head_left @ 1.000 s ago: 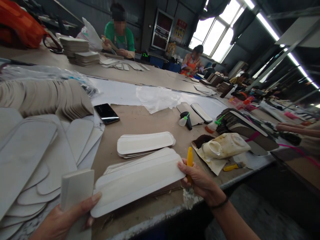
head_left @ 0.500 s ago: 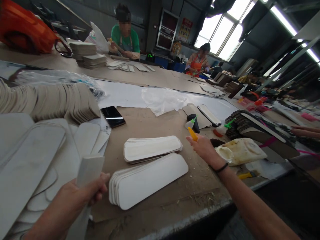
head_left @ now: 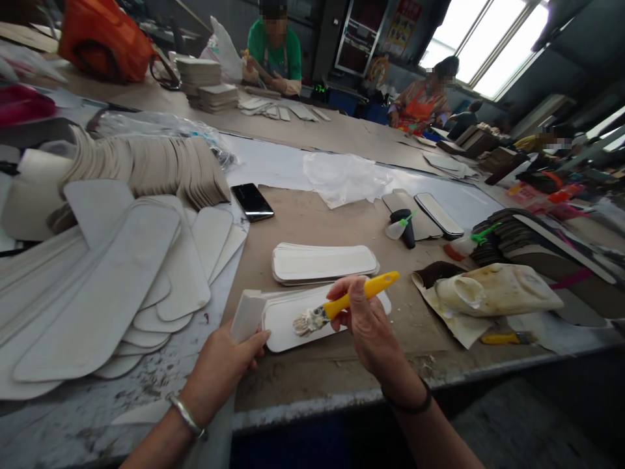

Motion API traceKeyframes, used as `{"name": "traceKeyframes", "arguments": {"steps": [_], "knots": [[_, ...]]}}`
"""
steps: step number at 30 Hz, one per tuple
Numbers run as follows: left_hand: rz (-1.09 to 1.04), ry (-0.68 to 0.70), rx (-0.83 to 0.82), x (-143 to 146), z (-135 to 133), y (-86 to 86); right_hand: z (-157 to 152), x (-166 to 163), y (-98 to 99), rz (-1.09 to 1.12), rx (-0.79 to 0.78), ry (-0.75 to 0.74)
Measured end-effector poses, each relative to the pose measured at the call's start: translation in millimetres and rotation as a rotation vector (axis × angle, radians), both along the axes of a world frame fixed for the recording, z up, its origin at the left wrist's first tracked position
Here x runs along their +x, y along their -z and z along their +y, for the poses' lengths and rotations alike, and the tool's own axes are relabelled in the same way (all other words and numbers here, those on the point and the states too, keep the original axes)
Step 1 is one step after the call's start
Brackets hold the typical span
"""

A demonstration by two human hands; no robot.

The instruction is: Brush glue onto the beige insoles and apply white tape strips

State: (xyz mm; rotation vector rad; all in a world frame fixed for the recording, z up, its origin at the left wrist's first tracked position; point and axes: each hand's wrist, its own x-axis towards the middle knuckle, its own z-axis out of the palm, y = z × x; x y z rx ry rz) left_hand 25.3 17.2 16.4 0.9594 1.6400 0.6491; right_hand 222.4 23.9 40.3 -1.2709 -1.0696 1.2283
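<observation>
My right hand [head_left: 370, 332] is closed round the yellow handle of a paintbrush [head_left: 364, 294]. Its bristles, caked with whitish paste, are over the nearer stack of white rounded panels [head_left: 283, 329]; I cannot tell if they touch. My left hand [head_left: 227, 357] pinches a white flat strip [head_left: 248, 314] at the left end of that stack. Just behind lies a second stack of white panels [head_left: 322, 262]. To the right, a stained cream plastic container [head_left: 508, 290] rests on its side with its opening towards me.
Many loose white panels [head_left: 107, 293] spread over the left, below a row of upright panels [head_left: 156, 166]. A phone [head_left: 252, 200], a small squeeze bottle [head_left: 398, 228] and a second brush [head_left: 502, 339] lie on the table. Co-workers [head_left: 276, 52] sit across it.
My right hand has brought the brush from beside the container leftwards over the nearer stack. My left hand has moved right with the strip to the stack's end. The view has shifted left.
</observation>
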Motion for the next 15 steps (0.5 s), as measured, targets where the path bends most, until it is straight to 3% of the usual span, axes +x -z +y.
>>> {"name": "traceKeyframes", "arguments": {"steps": [4, 8, 15], "knots": [[-0.063, -0.030, -0.006, 2, -1, -0.6, -2, -18, 17.2, 0.075, -0.059, -0.018], [-0.106, -0.041, -0.004, 0, -2, 3.2, -1, -20, 22.8, -0.057, -0.169, -0.028], [-0.117, -0.026, -0.022, -4, -4, 3.6, -7, 11, 19.2, -0.370, -0.013, 0.148]]}}
